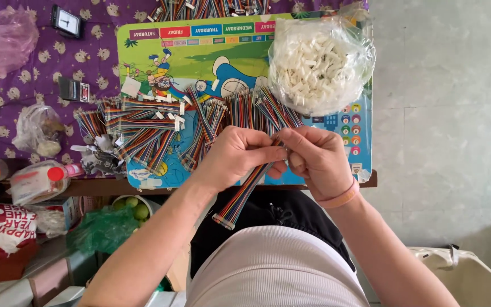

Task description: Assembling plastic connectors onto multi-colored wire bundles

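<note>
- At the centre of the frame, the left hand [235, 154] and the right hand [316, 159] meet, fingers [268, 152] of both pinched shut on one flat multicoloured ribbon cable [244, 193].
- Soft, striped and strap-like, the cable has a pale plastic connector at its lower end.
- Its long axis runs on a slant, from the fingers at upper right down to lower left, the connector end hanging past the tabletop [109, 186] edge over the lap.
- Just above the hands, loose bundles of like cables [143, 128] fan across a glossy cartoon-printed board [200, 51].
- At upper right, a crinkly clear bag of small white plastic pieces [318, 63] sits just above the right hand.
- Right of the board lies bare pale tiled floor [456, 102], open room; the left side is crowded with bags and bottles on a purple patterned cloth [29, 68].
</note>
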